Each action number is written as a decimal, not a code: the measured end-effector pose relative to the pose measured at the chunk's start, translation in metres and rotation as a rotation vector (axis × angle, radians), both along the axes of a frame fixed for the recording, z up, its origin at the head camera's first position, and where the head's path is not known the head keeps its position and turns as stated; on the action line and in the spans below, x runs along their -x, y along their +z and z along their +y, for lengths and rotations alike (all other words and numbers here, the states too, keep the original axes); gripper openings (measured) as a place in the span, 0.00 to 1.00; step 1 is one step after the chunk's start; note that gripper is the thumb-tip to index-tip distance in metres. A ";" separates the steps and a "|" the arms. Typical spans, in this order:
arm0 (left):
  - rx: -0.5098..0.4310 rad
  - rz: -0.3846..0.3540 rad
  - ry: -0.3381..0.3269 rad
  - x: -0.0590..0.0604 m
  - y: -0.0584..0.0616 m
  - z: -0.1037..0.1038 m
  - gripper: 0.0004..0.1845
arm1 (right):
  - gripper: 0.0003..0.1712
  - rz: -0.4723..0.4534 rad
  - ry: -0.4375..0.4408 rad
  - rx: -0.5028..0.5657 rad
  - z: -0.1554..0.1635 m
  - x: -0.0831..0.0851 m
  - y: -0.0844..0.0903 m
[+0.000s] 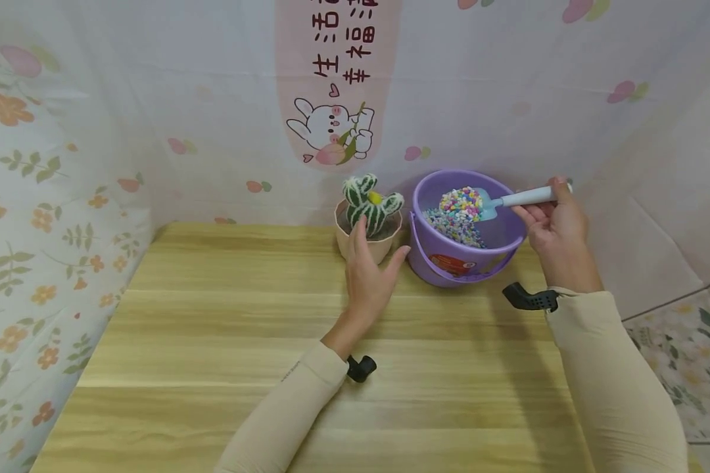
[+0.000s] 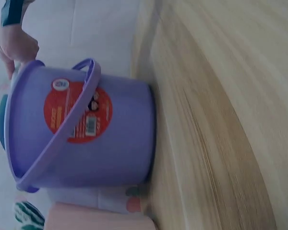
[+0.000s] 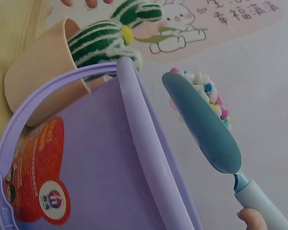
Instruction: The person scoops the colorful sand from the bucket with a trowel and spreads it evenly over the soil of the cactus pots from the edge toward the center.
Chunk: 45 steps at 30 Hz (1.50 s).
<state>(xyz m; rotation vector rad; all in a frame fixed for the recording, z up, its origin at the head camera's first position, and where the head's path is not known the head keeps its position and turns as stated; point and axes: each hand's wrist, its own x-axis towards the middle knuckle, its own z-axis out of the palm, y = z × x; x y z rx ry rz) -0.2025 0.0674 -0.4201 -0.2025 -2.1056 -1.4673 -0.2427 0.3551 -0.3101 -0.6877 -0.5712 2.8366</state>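
Note:
A purple bucket (image 1: 449, 259) with a red label (image 2: 77, 111) stands on the wooden table and holds coloured pebbles (image 1: 452, 226). My right hand (image 1: 553, 226) grips the pale handle of a blue scoop (image 1: 488, 205), heaped with pebbles (image 3: 209, 96), above the bucket's mouth. A beige pot (image 1: 369, 246) with a green striped toy cactus (image 1: 369, 203) stands just left of the bucket. My left hand (image 1: 369, 269) rests against the pot's front, fingers straight and thumb spread toward the bucket.
The wooden table (image 1: 213, 341) is closed in by flowered cloth walls; the back one shows a rabbit picture (image 1: 331, 128). Pot and bucket stand near the table's far edge. Black wrist mounts (image 1: 529, 297) sit on both sleeves.

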 end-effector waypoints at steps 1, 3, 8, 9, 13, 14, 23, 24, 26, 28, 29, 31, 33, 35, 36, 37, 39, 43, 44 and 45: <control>-0.002 0.010 0.023 0.001 -0.001 -0.002 0.47 | 0.10 -0.002 0.003 -0.007 -0.001 0.000 0.000; -0.005 0.023 0.065 0.005 -0.003 -0.006 0.48 | 0.11 0.002 0.007 -0.025 -0.004 -0.002 -0.001; 0.026 -0.019 0.105 0.017 -0.005 -0.018 0.56 | 0.14 0.018 -0.020 -0.053 -0.009 -0.004 -0.002; 0.034 -0.045 0.096 0.020 -0.006 -0.019 0.58 | 0.15 0.018 -0.029 -0.055 -0.010 -0.005 -0.002; 0.074 -0.170 0.049 0.029 -0.010 -0.025 0.66 | 0.15 0.013 -0.053 -0.049 -0.012 -0.007 -0.002; 0.087 -0.199 0.038 0.031 -0.011 -0.026 0.68 | 0.15 0.010 -0.052 -0.048 -0.013 -0.008 -0.002; 0.148 -0.309 -0.024 0.049 -0.019 -0.035 0.76 | 0.17 0.036 -0.042 -0.031 -0.019 -0.013 0.003; 0.146 -0.315 -0.028 0.050 -0.020 -0.036 0.76 | 0.18 0.040 -0.041 -0.028 -0.020 -0.014 0.003; 0.135 -0.324 -0.038 0.053 -0.020 -0.037 0.76 | 0.18 0.046 -0.042 -0.023 -0.022 -0.015 0.005; 0.105 -0.328 -0.060 0.055 -0.022 -0.038 0.75 | 0.18 0.050 -0.039 -0.024 -0.024 -0.016 0.006; 0.085 -0.325 -0.071 0.056 -0.022 -0.038 0.75 | 0.18 0.052 -0.035 -0.024 -0.025 -0.016 0.006; 0.046 -0.316 -0.090 0.059 -0.024 -0.038 0.74 | 0.20 0.056 -0.027 -0.018 -0.027 -0.018 0.006; 0.019 -0.309 -0.106 0.062 -0.025 -0.038 0.73 | 0.20 0.055 -0.018 -0.012 -0.028 -0.019 0.006; 0.001 -0.310 -0.112 0.065 -0.025 -0.038 0.73 | 0.19 0.054 -0.006 -0.006 -0.030 -0.020 0.005; 0.004 -0.314 -0.110 0.066 -0.026 -0.038 0.73 | 0.19 0.053 -0.002 -0.003 -0.031 -0.021 0.005; 0.009 -0.318 -0.107 0.067 -0.026 -0.038 0.74 | 0.18 0.050 0.000 -0.007 -0.031 -0.021 0.004; 0.013 -0.323 -0.102 0.069 -0.026 -0.037 0.74 | 0.17 0.044 0.005 -0.004 -0.033 -0.022 0.003; 0.014 -0.331 -0.088 0.072 -0.028 -0.037 0.73 | 0.20 0.046 0.009 0.013 -0.035 -0.022 0.003; 0.012 -0.328 -0.085 0.073 -0.029 -0.037 0.72 | 0.21 0.046 0.009 0.017 -0.035 -0.022 0.002; 0.012 -0.327 -0.082 0.074 -0.030 -0.037 0.72 | 0.23 0.049 0.010 0.019 -0.036 -0.022 0.002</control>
